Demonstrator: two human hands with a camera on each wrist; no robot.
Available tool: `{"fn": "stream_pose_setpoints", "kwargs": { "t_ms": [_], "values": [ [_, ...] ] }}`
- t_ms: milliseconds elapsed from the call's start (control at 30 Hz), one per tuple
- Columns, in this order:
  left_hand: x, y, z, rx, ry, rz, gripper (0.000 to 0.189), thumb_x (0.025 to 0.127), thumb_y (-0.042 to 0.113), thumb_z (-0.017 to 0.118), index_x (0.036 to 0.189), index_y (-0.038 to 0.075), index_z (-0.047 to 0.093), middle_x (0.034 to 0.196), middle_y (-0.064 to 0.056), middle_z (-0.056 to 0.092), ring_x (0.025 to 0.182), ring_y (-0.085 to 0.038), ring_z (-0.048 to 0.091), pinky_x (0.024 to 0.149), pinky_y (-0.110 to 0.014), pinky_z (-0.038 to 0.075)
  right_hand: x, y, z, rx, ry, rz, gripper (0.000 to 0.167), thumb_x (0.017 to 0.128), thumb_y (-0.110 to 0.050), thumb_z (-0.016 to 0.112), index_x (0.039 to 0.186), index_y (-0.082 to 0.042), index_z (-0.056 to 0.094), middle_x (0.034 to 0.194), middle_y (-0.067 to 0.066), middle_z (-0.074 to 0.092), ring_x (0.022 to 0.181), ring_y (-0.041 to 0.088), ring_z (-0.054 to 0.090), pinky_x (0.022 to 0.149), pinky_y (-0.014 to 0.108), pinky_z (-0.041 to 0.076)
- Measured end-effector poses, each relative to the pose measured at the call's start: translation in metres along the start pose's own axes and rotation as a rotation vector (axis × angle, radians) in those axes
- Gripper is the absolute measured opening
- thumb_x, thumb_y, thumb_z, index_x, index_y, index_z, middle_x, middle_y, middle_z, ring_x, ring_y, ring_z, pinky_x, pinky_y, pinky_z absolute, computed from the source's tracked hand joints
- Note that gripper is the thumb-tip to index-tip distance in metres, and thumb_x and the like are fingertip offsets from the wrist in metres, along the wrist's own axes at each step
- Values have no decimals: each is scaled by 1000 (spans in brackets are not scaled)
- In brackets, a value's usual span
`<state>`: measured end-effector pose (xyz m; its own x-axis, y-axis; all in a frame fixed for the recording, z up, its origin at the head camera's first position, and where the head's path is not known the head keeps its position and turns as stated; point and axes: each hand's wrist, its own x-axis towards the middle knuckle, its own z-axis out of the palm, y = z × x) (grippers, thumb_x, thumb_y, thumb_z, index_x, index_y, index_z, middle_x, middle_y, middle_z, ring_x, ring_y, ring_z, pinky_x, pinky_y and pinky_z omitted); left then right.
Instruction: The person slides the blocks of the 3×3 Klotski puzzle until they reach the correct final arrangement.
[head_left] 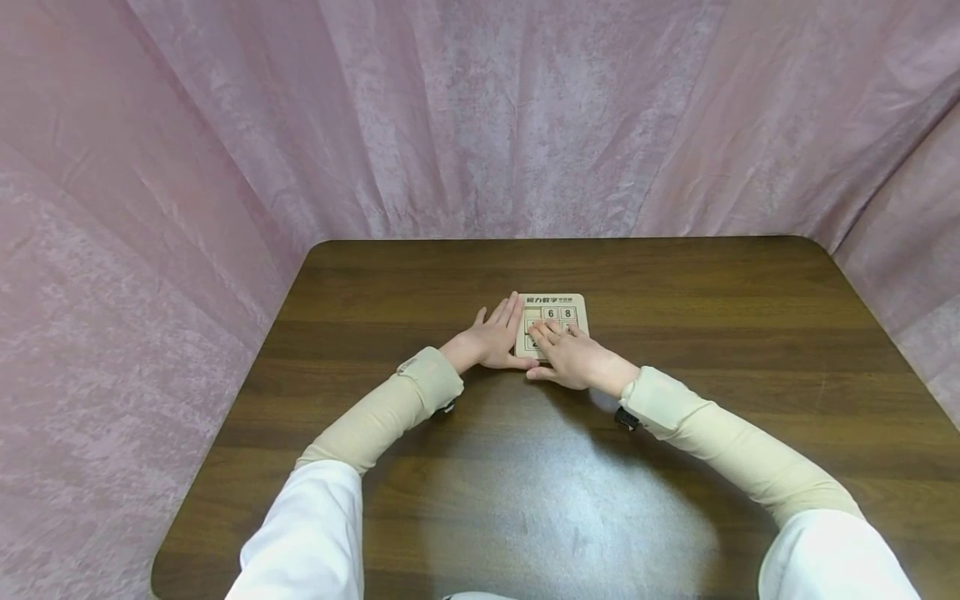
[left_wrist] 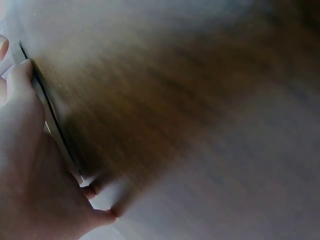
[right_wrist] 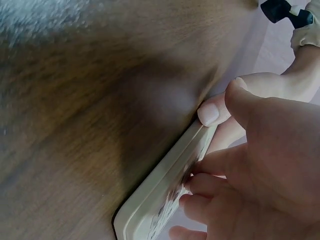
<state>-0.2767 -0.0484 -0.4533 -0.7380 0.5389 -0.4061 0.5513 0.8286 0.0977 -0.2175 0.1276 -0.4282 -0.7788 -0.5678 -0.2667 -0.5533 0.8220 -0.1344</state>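
A pale sliding number puzzle (head_left: 577, 299) lies flat on the table, with dark Chinese characters along its top rim. Tiles marked 6 (head_left: 551, 313) and 8 (head_left: 567, 313) show in its upper row, left of which is a vacant slot. My left hand (head_left: 497, 340) braces the puzzle's left side with straight fingers, its thumb along the near edge. Over the lower tiles, my right hand (head_left: 576, 357) rests its extended fingertips and covers several numbers. In the right wrist view the left thumb (right_wrist: 209, 114) touches the corner of the board.
The brown wooden table (head_left: 712, 317) extends around the puzzle on all sides. Pink velvet curtains (head_left: 480, 125) hang behind its far edge and at both sides. Light glares off the near part of the tabletop.
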Motion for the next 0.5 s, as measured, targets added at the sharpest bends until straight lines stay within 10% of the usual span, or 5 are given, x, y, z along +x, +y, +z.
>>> {"fn": "stream_pose_setpoints", "kwargs": {
  "t_ms": [500],
  "values": [
    [0, 0, 0, -14, 1, 6, 117, 85, 76, 43, 151, 5, -22, 160, -14, -24, 151, -26, -12, 119, -56, 9, -2, -2, 2, -5, 25, -11, 79, 98, -51, 47, 150, 4, 28, 156, 23, 27, 146, 39, 22, 114, 60, 21]
  ]
}}
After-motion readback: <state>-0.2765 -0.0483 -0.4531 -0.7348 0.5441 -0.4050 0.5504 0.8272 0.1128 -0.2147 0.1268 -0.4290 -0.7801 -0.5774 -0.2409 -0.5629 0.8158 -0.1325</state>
